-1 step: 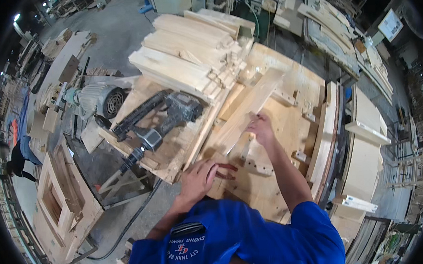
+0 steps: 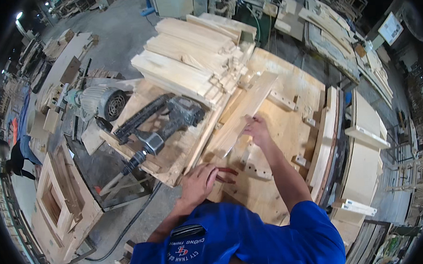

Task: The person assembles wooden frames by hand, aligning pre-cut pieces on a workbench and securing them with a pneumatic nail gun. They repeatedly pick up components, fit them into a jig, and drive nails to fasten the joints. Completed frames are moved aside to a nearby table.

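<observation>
Slightly leftward, the pale board and right hand are shifted; over the bench, its edge is pinched by that hand's fingers. Red-handled pliers, gripped by the left hand, are best kept clear.

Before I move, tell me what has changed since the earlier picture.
The right hand and the board in its grip have shifted slightly left, baring a little more of the drilled block. Nothing was visibly picked up or let go. The left hand still holds the red tool; the nail gun and wood stack stayed put.
</observation>
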Demonstrator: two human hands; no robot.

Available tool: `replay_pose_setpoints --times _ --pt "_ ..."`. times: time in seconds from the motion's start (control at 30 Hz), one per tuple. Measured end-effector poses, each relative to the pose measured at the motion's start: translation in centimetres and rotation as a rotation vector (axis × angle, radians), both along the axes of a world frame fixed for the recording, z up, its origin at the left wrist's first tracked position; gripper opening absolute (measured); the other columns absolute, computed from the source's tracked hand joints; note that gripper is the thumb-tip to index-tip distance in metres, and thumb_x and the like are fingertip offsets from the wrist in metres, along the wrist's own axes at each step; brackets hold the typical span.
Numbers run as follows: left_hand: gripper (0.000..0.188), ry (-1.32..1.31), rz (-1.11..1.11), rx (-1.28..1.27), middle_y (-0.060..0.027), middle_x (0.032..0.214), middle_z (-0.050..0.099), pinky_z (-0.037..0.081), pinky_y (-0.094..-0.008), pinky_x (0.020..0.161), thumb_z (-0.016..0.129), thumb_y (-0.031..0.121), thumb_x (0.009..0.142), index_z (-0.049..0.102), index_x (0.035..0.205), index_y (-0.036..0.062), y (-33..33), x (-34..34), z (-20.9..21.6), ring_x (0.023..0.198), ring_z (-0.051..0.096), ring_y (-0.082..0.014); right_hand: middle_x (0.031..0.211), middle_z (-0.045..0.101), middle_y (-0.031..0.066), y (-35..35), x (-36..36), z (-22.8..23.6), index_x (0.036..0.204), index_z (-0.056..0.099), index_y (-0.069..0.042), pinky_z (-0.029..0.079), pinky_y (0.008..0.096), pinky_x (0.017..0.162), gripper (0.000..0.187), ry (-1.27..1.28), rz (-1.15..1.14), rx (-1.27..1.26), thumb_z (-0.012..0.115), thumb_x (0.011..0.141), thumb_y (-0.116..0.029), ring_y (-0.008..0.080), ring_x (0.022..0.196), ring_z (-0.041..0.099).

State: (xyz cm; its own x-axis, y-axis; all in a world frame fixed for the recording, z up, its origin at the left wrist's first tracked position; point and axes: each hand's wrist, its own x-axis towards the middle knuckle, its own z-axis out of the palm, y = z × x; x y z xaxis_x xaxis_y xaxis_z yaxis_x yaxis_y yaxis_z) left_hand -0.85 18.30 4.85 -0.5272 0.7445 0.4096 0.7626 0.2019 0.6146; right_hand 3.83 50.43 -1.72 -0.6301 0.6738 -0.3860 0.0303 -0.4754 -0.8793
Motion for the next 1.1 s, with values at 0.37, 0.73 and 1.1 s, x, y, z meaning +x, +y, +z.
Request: replay_pose_setpoints --times 0.37,0.73,1.1 --pt "0.015 -0.262 -0.059 -0.116 -0.0128 0.104 0.076 0.06 -0.0393 0.079 0.072 0.015 0.098 0.075 0.11 0.005 -0.2 -0.4 -0.5 0.093 0.075 -0.0333 0.079 0.068 0.0182 -0.5 -6.4 7.8 0.082 0.064 -0.003 0.055 0.0443 0.068 0.04 -0.234 0.041 1.199 0.08 0.092 -0.038 0.0382 0.074 0.069" --pt "0.023 -0.847 -0.132 0.247 -0.0078 0.098 0.076 0.057 -0.0293 0.077 0.064 0.02 0.107 0.071 0.115 -0.0004 6.0 -2.5 0.1 0.089 0.07 -0.0121 0.095 0.068 0.0135 -4.6 -8.9 18.4 0.096 0.062 -0.007 0.055 0.0451 0.078 0.037 -0.134 0.141 1.465 0.086 0.083 -0.031 0.035 0.091 0.068" --pt "0.05 -1.807 -0.516 0.638 -0.015 0.138 0.066 0.058 -0.0441 0.105 0.062 0.031 0.109 0.053 0.146 -0.0001 12.0 -4.6 4.7 0.125 0.067 -0.0259 0.111 0.07 0.0154 -8.6 17.1 12.1 0.117 0.064 -0.004 0.059 0.0344 0.072 0.05 -0.119 0.005 1.119 0.093 0.077 -0.014 0.0296 0.087 0.071"
